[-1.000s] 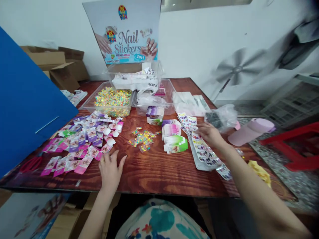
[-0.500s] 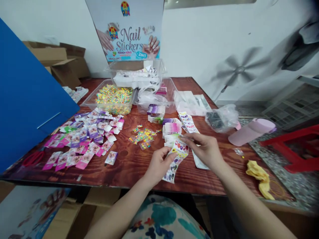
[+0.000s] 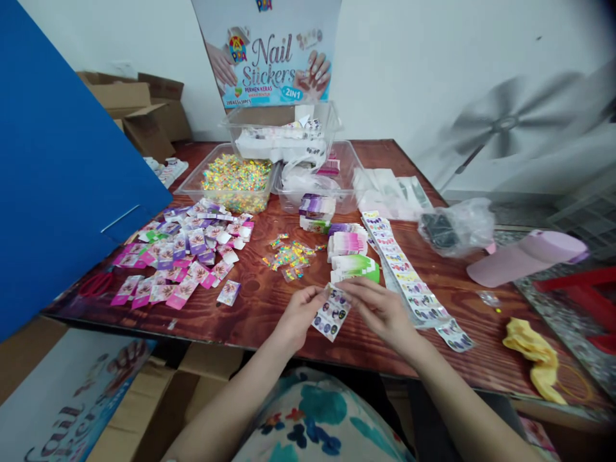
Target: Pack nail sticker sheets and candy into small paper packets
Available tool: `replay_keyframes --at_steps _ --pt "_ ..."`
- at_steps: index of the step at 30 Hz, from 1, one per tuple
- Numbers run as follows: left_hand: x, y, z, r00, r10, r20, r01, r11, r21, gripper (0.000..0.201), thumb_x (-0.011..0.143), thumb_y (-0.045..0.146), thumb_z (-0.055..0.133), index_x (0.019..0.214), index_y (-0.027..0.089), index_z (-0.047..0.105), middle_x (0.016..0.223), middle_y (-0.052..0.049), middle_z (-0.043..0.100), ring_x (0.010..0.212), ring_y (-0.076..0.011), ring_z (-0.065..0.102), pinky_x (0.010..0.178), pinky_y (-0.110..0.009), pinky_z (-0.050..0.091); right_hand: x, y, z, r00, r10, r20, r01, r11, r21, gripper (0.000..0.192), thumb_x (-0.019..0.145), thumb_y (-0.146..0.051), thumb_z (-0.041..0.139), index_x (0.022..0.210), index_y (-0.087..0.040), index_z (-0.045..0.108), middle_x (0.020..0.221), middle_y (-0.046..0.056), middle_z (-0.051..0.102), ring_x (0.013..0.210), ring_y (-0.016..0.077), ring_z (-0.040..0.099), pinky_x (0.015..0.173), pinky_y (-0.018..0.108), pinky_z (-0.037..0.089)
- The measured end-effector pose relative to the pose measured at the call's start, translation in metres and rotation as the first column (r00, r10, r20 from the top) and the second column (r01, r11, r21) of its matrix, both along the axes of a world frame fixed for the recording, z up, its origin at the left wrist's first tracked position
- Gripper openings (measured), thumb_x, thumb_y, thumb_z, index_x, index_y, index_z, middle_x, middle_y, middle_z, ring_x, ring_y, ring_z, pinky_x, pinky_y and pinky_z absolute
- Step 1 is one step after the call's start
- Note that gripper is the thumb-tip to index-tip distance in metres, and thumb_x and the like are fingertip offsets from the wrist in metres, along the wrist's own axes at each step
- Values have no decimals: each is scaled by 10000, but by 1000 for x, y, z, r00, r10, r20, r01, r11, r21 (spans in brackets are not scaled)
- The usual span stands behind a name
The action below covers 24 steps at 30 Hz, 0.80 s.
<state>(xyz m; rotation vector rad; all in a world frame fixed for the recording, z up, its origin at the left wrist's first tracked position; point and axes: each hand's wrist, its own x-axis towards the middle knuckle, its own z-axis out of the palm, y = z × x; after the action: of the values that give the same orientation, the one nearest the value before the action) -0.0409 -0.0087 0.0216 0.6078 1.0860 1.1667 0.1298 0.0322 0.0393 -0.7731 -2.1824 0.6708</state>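
white sticker sheet, dark oval-patterned; yellow cloth; reddish-brown wood-grain table

hands: 2 | held sticker sheet: 1 | clear tubs: 3 | fan: 1 | pink bottle: 1 | yellow cloth: 1 | piled cards: too overlapped to count

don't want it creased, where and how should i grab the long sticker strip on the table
Probably pinch the long sticker strip by its near end, right hand coming from the right: the strip is thin and that end trails rightward across the table.
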Motion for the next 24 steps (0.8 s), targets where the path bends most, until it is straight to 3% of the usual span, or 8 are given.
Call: replay_keyframes --at_steps 5,8,12,15,20,24 --pt "-15 0 -7 993 73 88 -63 992 -113 454 534 448 852 793 117 682 674 -10 671 601 -121 601 594 -224 410 2 -3 -10 949 177 260 -189 982 22 630 855 -369 667 1435 -301 431 1413 110 514 1247 263 552 1013 389 490" --pt "-21 -2 -4 994 51 97 -37 990 -136 487 561 490 837 828 110 692 722 -34 697 648 -137 628 619 -234 430 2 -1 -16 943 166 289 -187 981 49 504 920 -268 572 1411 -302 463 1404 106 525 1232 243 565 1000 389 500" --pt "-22 -9 3 997 -23 78 29 997 -69 541 582 518 822 904 116 657 771 -29 705 671 -119 633 624 -217 460 -3 1 -23 984 52 170 -69 993 95 391 961 -165 409 1277 -287 604 1266 108 622 1140 213 617 947 376 529" --pt "-21 -13 4 995 -97 27 97 995 -1 560 517 415 880 903 131 590 747 -6 697 595 -104 629 576 -215 488 -8 -1 -25 999 39 2 -39 999 -33 344 957 -204 441 1232 -267 639 1102 96 689 1002 204 670 881 352 554" --pt "-22 -12 -4 993 -81 -88 78 996 -36 526 573 462 821 851 158 495 619 21 655 399 -79 560 368 -159 345 -14 -10 -26 986 97 -136 -133 946 -294 340 953 -265 492 1271 -285 609 1184 74 674 1089 219 640 925 363 531" --pt "-27 -9 -8 997 -57 -45 53 996 -74 457 594 323 791 867 185 451 602 58 627 379 -67 539 368 -152 318 -18 -15 -27 977 124 -176 -162 961 -224 290 933 -252 543 1203 -267 649 1150 82 681 1063 211 649 914 347 530"
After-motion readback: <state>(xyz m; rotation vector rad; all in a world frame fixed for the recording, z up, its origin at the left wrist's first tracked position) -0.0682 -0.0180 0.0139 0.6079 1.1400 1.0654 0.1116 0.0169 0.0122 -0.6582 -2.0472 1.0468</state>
